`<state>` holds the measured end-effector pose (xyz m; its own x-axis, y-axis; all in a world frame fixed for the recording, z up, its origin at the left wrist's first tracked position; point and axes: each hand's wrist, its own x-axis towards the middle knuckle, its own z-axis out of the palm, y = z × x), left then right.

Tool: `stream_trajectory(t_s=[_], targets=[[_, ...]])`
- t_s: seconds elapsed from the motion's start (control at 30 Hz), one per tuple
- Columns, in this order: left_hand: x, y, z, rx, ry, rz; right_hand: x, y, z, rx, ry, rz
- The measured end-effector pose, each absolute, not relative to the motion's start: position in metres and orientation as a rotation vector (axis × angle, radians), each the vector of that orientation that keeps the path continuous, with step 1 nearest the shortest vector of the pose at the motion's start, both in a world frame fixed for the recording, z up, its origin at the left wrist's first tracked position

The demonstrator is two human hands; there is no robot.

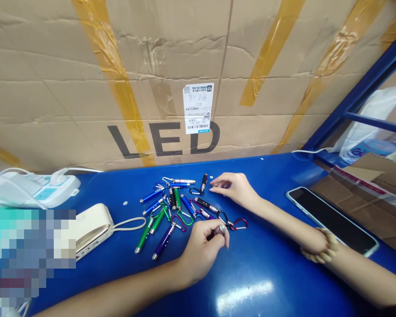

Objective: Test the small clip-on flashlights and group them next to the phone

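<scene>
Small metal keychain flashlights in blue, green, purple and black, with coloured carabiner clips, lie in a loose heap on the blue table (264,259). My left hand (203,248) is closed at the heap's near right side. A small silver round end, like that of a keychain flashlight (222,229), shows between its curled fingers; the rest is hidden. Just right of it lies a red carabiner (240,224). My right hand (236,188) has its fingers stretched out and slightly apart, holding nothing. Its fingertips are close to a black flashlight (204,182) with a black clip, not touching it.
Behind the table stands a large taped cardboard box (165,66) marked LED. A cream power bank (94,226) with a strap and a white power strip (64,189) lie left. At right are a phone (333,220), an open carton (379,207) and a blue metal frame (356,90).
</scene>
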<state>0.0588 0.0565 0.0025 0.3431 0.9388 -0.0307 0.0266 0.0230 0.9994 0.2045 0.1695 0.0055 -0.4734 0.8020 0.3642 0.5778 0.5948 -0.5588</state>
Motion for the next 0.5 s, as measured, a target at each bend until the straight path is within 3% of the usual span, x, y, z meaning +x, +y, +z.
stream_trajectory(t_s=[0.37,0.5], targets=[[0.059,0.057,0.002,1.355,0.992,0.933,0.215,0.086,0.034,-0.935,-1.787,1.02],[0.06,0.057,0.001,1.372,1.01,0.938,0.215,0.084,0.026,-0.919,-1.619,1.43]])
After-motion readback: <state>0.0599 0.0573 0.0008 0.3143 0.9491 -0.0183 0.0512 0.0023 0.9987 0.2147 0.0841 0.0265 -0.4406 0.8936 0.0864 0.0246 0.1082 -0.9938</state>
